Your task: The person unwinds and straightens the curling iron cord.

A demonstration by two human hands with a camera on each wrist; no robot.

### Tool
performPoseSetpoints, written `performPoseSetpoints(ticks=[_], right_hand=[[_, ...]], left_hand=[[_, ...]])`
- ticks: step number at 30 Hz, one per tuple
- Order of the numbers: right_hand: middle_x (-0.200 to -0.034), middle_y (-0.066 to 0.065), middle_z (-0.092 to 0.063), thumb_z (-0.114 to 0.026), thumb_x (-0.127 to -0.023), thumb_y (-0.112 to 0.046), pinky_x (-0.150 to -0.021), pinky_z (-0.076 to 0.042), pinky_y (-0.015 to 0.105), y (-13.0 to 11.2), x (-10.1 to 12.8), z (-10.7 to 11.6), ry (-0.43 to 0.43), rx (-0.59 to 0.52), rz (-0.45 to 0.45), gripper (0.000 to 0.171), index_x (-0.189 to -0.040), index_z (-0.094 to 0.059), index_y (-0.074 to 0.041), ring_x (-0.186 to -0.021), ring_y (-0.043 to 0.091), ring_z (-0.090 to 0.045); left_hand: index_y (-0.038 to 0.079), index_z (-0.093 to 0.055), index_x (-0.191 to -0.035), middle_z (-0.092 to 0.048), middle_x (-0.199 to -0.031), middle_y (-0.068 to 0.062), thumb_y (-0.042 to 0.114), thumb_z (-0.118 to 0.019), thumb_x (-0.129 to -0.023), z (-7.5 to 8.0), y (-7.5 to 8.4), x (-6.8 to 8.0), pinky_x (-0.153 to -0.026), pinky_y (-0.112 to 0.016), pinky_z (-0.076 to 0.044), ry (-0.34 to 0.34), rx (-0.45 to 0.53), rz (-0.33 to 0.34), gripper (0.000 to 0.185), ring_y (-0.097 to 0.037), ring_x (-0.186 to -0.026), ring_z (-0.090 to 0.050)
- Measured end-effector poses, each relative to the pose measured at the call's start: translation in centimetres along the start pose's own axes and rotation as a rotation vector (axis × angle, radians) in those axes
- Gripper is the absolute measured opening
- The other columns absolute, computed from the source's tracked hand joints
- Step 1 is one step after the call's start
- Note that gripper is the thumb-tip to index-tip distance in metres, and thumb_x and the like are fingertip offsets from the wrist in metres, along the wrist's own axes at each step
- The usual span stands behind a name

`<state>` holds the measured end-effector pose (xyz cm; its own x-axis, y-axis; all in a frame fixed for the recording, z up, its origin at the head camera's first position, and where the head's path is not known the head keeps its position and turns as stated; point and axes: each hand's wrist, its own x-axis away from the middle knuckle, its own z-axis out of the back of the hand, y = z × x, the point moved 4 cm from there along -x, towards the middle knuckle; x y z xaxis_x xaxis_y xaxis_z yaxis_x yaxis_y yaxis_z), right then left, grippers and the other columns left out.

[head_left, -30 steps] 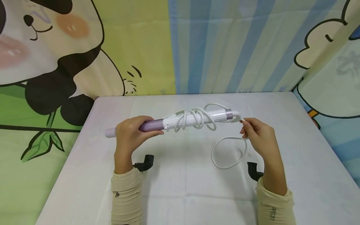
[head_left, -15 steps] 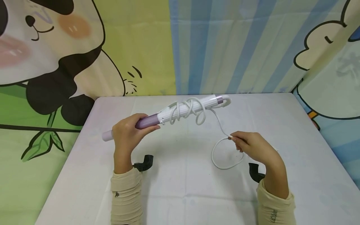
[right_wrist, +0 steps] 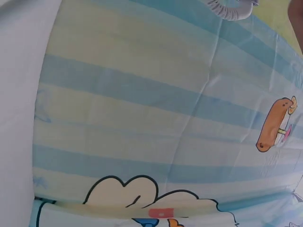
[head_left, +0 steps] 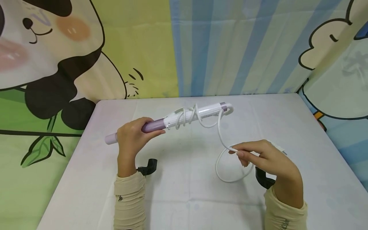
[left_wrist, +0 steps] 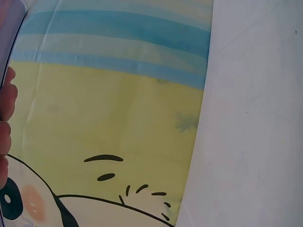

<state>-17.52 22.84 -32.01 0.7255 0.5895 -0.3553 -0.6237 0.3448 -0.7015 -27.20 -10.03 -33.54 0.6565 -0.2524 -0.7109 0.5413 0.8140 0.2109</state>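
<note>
My left hand (head_left: pixel 130 135) grips a white and purple curling iron (head_left: pixel 153 126) around its purple part. The iron is raised over the table, its cord end tilted up to the right. A white cord (head_left: pixel 219 129) winds loosely around the white handle and hangs from there to my right hand (head_left: pixel 267 159). Thumb and fingers of that hand pinch the cord, and a loop dangles below. Behind the right hand part of a white plug (head_left: pixel 279 147) shows. In the left wrist view, fingertips (left_wrist: pixel 6 101) curl by the iron's edge. The right wrist view catches the cord's ribbed sleeve (right_wrist: pixel 232 10).
A white-covered table (head_left: pixel 189 188) lies under both hands. Behind it hangs a cartoon-printed curtain (head_left: pixel 149 48) with yellow and blue stripes. Black elbow-shaped pieces (head_left: pixel 148 166) stick out beside both wrists.
My right hand has moved down and away from the iron, drawing the cord with it. Fewer, looser turns wrap the handle. The iron's cord end has shifted slightly left and up.
</note>
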Motion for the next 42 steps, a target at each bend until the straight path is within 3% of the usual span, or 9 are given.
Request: performPoseSetpoints(ticks=[4,11,15,21,28,32,37,42], right_hand=[[-0.068,-0.006,-0.054,-0.046,-0.087,0.013,-0.068,-0.044,0.017,0.0,-0.1,0.4,0.097,-0.097,0.046,0.031,-0.106,-0.06,-0.008,-0.067,0.004,-0.053],[-0.073,0.003,-0.056,-0.041,-0.089,0.013,-0.064,-0.044,0.02,0.6,-0.4,1.1,0.299,-0.321,0.182,0.027,-0.107,-0.059,0.003,-0.068,0.009,-0.054],[-0.073,0.004,-0.058,-0.042,-0.089,0.012,-0.063,-0.047,0.019,1.2,-0.6,1.4,0.421,-0.386,0.162,0.024,-0.105,-0.059,0.005,-0.064,0.011,-0.055],[-0.07,0.002,-0.059,-0.043,-0.09,0.009,-0.062,-0.049,0.017,2.4,-0.5,1.9,0.586,-0.403,0.009,0.021,-0.103,-0.06,0.007,-0.059,0.012,-0.055],[-0.066,-0.003,-0.059,-0.051,-0.092,-0.009,-0.061,-0.048,0.015,5.0,0.1,2.5,0.736,-0.311,-0.291,0.015,-0.1,-0.064,-0.005,-0.058,0.008,-0.055],[-0.065,-0.005,-0.059,-0.054,-0.091,-0.017,-0.064,-0.048,0.014,6.7,0.6,2.8,0.79,-0.28,-0.452,0.017,-0.099,-0.064,-0.006,-0.056,0.006,-0.056],[-0.065,-0.007,-0.059,-0.054,-0.091,-0.02,-0.068,-0.047,0.012,7.9,1.3,3.2,0.807,-0.246,-0.556,0.015,-0.098,-0.063,-0.01,-0.055,0.005,-0.057],[-0.065,-0.009,-0.059,-0.052,-0.092,-0.019,-0.069,-0.045,0.009,8.8,1.7,3.5,0.811,-0.22,-0.621,0.01,-0.096,-0.062,-0.016,-0.054,0.003,-0.058]], left_hand=[[0.013,-0.068,-0.08,-0.066,-0.066,-0.002,0.047,-0.083,-0.05,-0.2,0.1,0.1,-0.045,-0.028,-0.034,-0.054,0.0,-0.017,0.048,-0.015,-0.047,-0.051],[0.015,-0.068,-0.08,-0.066,-0.066,0.0,0.05,-0.082,-0.05,-0.2,0.2,0.2,-0.046,-0.027,-0.035,-0.1,0.021,-0.033,0.048,-0.014,-0.048,-0.052],[0.016,-0.068,-0.08,-0.066,-0.066,0.001,0.052,-0.081,-0.052,-0.2,0.2,0.3,-0.047,-0.026,-0.035,-0.122,0.037,-0.045,0.047,-0.013,-0.049,-0.052],[0.017,-0.068,-0.08,-0.067,-0.067,0.003,0.051,-0.081,-0.05,-0.3,0.3,0.4,-0.048,-0.027,-0.039,-0.126,0.071,-0.074,0.048,-0.011,-0.051,-0.055],[0.017,-0.068,-0.08,-0.067,-0.068,0.003,0.047,-0.083,-0.048,-0.2,0.3,0.4,-0.049,-0.027,-0.04,-0.122,0.113,-0.094,0.046,-0.011,-0.053,-0.056],[0.015,-0.069,-0.08,-0.068,-0.069,0.001,0.044,-0.084,-0.048,0.1,-0.1,0.4,-0.051,-0.028,-0.041,-0.104,0.142,-0.084,0.046,-0.012,-0.055,-0.058],[0.01,-0.069,-0.079,-0.067,-0.069,-0.004,0.038,-0.087,-0.047,0.7,-0.8,0.4,-0.051,-0.03,-0.041,-0.041,0.168,-0.01,0.046,-0.015,-0.055,-0.058],[0.007,-0.069,-0.081,-0.068,-0.072,-0.009,0.03,-0.089,-0.048,1.6,-2.1,0.6,-0.053,-0.035,-0.041,0.039,0.147,0.136,0.045,-0.023,-0.059,-0.06]])
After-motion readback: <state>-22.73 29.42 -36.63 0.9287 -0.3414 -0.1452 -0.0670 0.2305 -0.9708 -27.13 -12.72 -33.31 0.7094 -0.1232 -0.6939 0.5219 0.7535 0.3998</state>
